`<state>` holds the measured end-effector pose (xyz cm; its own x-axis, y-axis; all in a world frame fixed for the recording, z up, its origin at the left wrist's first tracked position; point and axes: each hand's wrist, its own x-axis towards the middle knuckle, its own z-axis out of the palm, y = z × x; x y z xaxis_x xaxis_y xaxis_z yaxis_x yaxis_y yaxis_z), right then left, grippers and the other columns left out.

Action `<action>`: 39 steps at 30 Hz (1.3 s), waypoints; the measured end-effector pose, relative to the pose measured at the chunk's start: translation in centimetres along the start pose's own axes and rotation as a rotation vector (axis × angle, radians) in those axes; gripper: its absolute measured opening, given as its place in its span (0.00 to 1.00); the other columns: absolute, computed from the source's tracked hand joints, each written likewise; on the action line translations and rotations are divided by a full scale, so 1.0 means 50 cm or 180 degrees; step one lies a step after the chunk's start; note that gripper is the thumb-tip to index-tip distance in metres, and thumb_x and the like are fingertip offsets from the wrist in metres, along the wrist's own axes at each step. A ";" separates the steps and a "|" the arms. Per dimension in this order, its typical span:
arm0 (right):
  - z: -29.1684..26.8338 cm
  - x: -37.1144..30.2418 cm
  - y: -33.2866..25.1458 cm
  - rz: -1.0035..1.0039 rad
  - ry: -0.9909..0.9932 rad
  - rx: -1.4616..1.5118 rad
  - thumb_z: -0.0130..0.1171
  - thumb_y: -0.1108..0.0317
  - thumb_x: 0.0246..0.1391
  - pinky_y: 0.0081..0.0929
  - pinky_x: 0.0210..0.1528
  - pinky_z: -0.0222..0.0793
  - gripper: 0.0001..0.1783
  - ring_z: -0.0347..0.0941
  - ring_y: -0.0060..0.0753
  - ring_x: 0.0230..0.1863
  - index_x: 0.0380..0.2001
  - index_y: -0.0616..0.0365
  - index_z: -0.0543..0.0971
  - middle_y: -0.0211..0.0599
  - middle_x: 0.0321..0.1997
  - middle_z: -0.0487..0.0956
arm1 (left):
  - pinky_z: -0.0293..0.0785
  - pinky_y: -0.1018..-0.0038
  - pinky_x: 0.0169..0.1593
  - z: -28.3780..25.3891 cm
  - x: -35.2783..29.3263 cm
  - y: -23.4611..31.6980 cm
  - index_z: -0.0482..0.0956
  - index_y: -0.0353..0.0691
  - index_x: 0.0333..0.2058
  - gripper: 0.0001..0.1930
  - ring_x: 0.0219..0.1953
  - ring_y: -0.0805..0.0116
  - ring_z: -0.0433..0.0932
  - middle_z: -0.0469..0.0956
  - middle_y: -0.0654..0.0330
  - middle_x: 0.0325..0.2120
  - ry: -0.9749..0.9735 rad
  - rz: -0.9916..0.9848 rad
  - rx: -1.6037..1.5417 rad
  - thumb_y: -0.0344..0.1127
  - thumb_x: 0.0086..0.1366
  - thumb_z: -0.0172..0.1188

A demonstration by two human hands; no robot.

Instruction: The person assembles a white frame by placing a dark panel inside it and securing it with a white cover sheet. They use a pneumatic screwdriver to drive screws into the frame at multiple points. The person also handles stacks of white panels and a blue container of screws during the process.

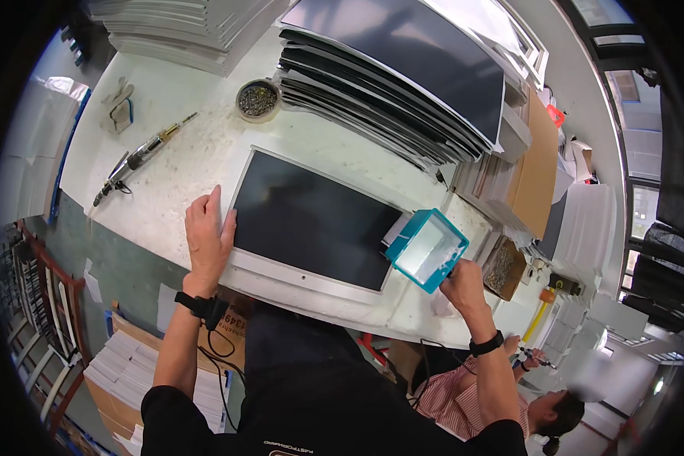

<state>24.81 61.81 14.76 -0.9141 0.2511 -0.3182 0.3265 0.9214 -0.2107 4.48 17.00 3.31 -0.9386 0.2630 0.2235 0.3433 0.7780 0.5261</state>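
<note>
A flat dark panel (311,220) with a thin pale frame lies on the white table in front of me. My left hand (209,235) rests at the panel's left edge, fingers stretched out and thumb apart, holding nothing. In my right hand (463,285) is a teal rectangular plastic box (409,242) with a whitish inside. It is tilted over the panel's right end, and my fingers close on its near right corner. Part of the panel's right edge is hidden behind the box. A small pale piece shows beside the box's left side.
A screwdriver-like power tool (140,158) and a glove (119,110) lie left. Behind the panel stand a round tub of small metal parts (257,100) and a tall stack of dark sheets (387,99). A parts tray (501,267) sits right. Another person (463,387) works at lower right.
</note>
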 end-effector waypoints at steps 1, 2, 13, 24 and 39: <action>0.000 0.003 0.001 -0.0030 -0.0016 -0.0011 0.68 0.70 0.43 0.53 0.32 0.72 0.12 0.76 0.65 0.28 0.20 0.65 0.75 0.57 0.22 0.77 | 0.69 0.58 0.57 0.005 0.002 -0.001 0.73 0.36 0.64 0.28 0.51 0.49 0.72 0.73 0.48 0.50 -0.0046 -0.0013 -0.0021 0.31 0.65 0.65; 0.001 0.005 0.000 -0.0060 -0.0032 -0.0021 0.68 0.69 0.43 0.53 0.33 0.72 0.12 0.76 0.65 0.28 0.21 0.64 0.75 0.57 0.22 0.77 | 0.69 0.59 0.57 0.007 0.004 -0.003 0.73 0.37 0.64 0.28 0.51 0.49 0.72 0.73 0.49 0.49 -0.0040 -0.0008 -0.0015 0.32 0.65 0.65; -0.011 0.075 -0.065 -0.0416 -0.0448 -0.0041 0.69 0.68 0.45 0.51 0.34 0.74 0.12 0.77 0.61 0.30 0.23 0.63 0.77 0.53 0.24 0.78 | 0.67 0.59 0.54 0.009 0.012 -0.041 0.73 0.39 0.64 0.28 0.50 0.51 0.73 0.74 0.51 0.48 -0.0209 0.0043 -0.0225 0.35 0.65 0.66; 0.010 0.206 -0.337 -0.0898 -0.0348 -0.0137 0.71 0.66 0.50 0.51 0.35 0.74 0.14 0.79 0.59 0.30 0.35 0.62 0.77 0.51 0.25 0.80 | 0.67 0.59 0.53 0.002 0.007 -0.049 0.72 0.38 0.64 0.31 0.50 0.51 0.72 0.74 0.52 0.49 -0.0204 0.0055 -0.0452 0.37 0.63 0.67; 0.037 0.290 -0.495 -0.0963 0.0202 0.0623 0.69 0.67 0.50 0.51 0.34 0.73 0.13 0.78 0.64 0.29 0.29 0.67 0.79 0.58 0.23 0.79 | 0.68 0.59 0.55 -0.015 0.002 -0.044 0.73 0.38 0.62 0.27 0.51 0.51 0.73 0.74 0.51 0.49 -0.0168 0.0061 -0.0560 0.36 0.65 0.64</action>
<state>3.89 42.12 13.67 -0.9875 -0.0007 -0.1577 0.0731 0.8841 -0.4615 3.64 14.87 2.79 -0.9308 0.3098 0.1939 0.3576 0.6621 0.6586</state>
